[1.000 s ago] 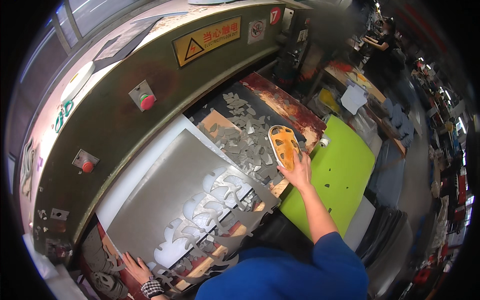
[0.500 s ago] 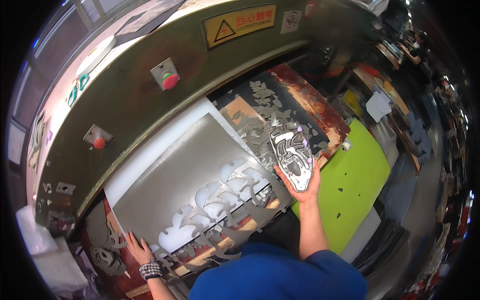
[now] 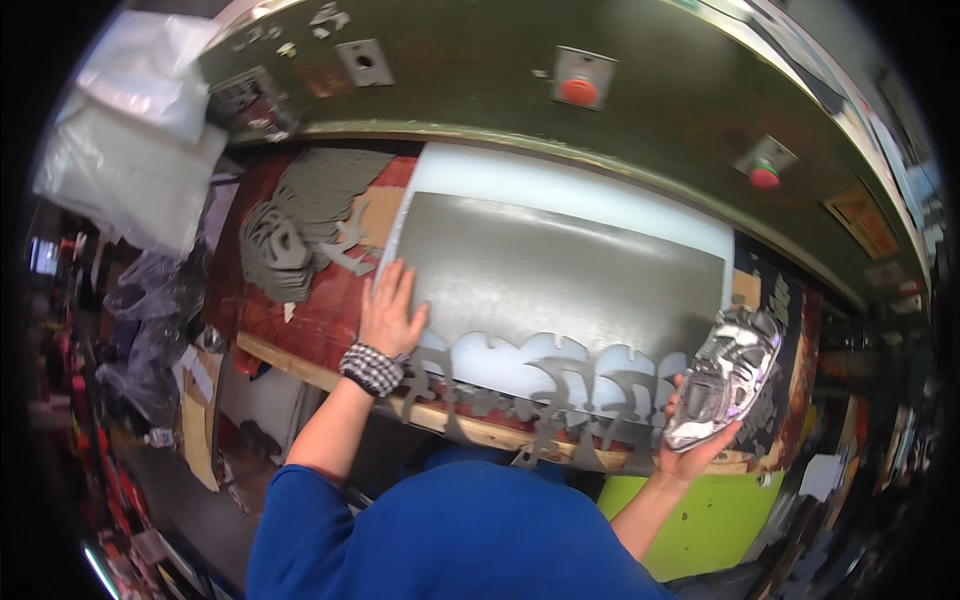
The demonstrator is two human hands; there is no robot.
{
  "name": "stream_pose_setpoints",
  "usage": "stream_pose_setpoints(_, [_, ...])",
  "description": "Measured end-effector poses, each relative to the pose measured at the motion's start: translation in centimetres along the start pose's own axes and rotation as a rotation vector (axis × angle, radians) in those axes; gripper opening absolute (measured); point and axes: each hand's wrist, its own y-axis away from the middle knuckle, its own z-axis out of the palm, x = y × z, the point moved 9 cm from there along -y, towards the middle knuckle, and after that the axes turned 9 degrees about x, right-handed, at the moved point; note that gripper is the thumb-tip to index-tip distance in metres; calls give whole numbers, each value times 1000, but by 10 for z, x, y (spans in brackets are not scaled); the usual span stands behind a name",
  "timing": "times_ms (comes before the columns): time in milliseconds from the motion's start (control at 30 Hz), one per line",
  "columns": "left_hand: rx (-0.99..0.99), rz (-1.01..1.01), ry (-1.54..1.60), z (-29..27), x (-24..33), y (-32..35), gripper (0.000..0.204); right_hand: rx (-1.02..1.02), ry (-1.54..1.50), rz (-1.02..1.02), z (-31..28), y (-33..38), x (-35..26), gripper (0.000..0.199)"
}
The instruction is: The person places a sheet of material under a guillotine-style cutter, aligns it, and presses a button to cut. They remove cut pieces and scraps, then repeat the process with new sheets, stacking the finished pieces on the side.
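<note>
My right hand grips the narrow end of a metal cutting die, shaped like a shoe part with curved inner blades. It is tilted above the right end of a dark grey sheet. That sheet lies on a white board; its near edge has curved cut-outs with strips hanging past the board. My left hand, with a checked band at the wrist, lies flat with fingers spread at the sheet's left edge.
Left of the board, stacked grey cut pieces rest on the red-brown bench. A green machine beam with red buttons crosses behind. Clear plastic bags hang at far left; a lime-green sheet is at lower right.
My view has swung left, bringing the stacked pieces and plastic bags into sight. My right hand still holds the die, now over the sheet's right end; my left hand stays by the left edge.
</note>
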Motion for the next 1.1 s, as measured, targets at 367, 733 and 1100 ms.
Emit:
stream_pose_setpoints(367, [-72, -125, 194, -1, 39, 13, 64, -744, 1247, -815, 221, 22, 123, 84])
stream_pose_setpoints(733, [45, -135, 320, 2, 25, -3, 60, -682, 1296, -828, 203, 0, 121, 94])
stream_pose_setpoints(1100, [558, -439, 347, -44, -63, 93, 15, 488, 938, -1133, 73, -64, -103, 74])
